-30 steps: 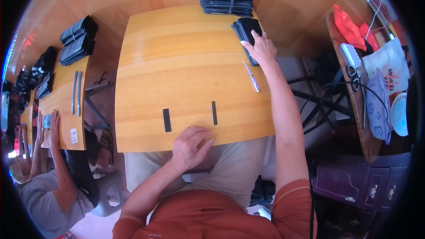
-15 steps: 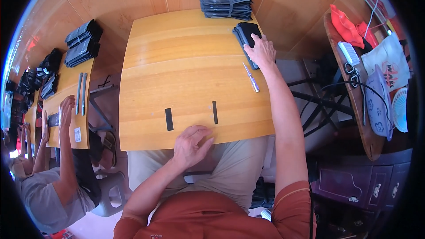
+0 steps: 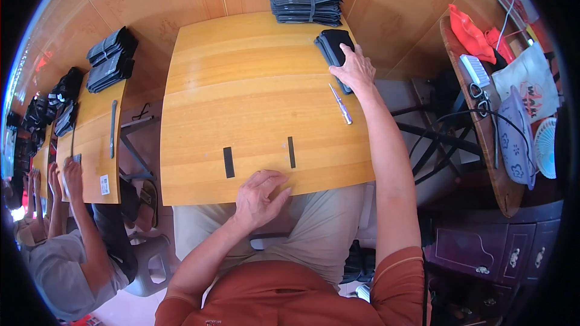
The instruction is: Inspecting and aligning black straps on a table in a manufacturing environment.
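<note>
My right hand (image 3: 355,70) reaches to the far right of the wooden table (image 3: 235,84). Its thumb and fingers are bent around the right side of a stack of dark flat pieces (image 3: 332,45), which the hand partly hides. Just below this stack lies a slim screwdriver-like tool (image 3: 341,105) with a clear purplish handle. My left hand (image 3: 261,196) holds nothing at the near table edge, fingers loosely bent and thumb apart. Ahead of it, two black strips, a wider left one (image 3: 229,162) and a narrower right one (image 3: 291,152), lie flat on the tabletop.
A banded dark bundle (image 3: 306,7) sits at the table's far edge. On the right, a side board (image 3: 510,202) carries a red bag, a white box, scissors and a fan. At left, another person (image 3: 72,265) works at a table with dark bundles (image 3: 110,60).
My right hand has shifted barely, staying at the dark stack; my left hand keeps its place. The neighbour's hands have moved left and lower, and one of two grey rods has left its place there.
</note>
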`<move>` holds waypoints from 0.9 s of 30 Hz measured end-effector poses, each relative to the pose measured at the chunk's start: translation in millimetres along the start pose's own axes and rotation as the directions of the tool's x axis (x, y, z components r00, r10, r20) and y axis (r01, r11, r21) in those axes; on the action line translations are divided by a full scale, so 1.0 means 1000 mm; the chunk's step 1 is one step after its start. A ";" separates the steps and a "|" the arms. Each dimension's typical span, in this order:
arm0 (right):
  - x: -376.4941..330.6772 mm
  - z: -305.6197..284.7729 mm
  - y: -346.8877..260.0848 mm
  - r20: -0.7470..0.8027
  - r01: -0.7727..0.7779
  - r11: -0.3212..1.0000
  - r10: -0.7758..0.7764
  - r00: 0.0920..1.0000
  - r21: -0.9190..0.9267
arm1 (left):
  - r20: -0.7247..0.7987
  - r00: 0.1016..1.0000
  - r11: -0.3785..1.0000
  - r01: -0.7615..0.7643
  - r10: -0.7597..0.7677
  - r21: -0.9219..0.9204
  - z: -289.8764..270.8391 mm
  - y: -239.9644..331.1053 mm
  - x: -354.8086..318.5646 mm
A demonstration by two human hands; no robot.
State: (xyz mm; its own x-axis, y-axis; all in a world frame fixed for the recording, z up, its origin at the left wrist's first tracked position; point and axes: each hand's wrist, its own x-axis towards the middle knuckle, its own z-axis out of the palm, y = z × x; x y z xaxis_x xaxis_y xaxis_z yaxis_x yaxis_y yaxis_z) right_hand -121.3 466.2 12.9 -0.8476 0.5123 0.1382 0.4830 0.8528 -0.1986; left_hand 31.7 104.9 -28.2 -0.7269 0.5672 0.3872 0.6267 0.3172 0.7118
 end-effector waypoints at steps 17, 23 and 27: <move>-0.027 -0.010 0.022 -0.232 0.105 0.993 -0.089 0.969 0.058 | 0.015 0.999 0.999 0.032 -0.032 -0.018 0.001 0.005 -0.004; -0.189 -0.020 0.040 -0.623 0.396 0.869 -0.138 0.770 0.297 | 0.018 0.998 0.998 0.058 -0.058 -0.010 0.003 -0.001 -0.005; -0.338 0.004 0.084 -0.610 0.272 0.875 0.034 0.792 0.401 | 0.030 0.996 0.996 0.087 -0.086 -0.031 0.004 -0.002 -0.011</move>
State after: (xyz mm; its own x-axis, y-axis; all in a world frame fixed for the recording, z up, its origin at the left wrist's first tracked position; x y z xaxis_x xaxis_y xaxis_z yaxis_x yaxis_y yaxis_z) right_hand 204.5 363.9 -54.5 -0.5210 0.4961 0.6946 0.1042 0.8446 -0.5251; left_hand 39.6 101.4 -35.9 -0.7694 0.5604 0.3066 0.5521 0.3418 0.7605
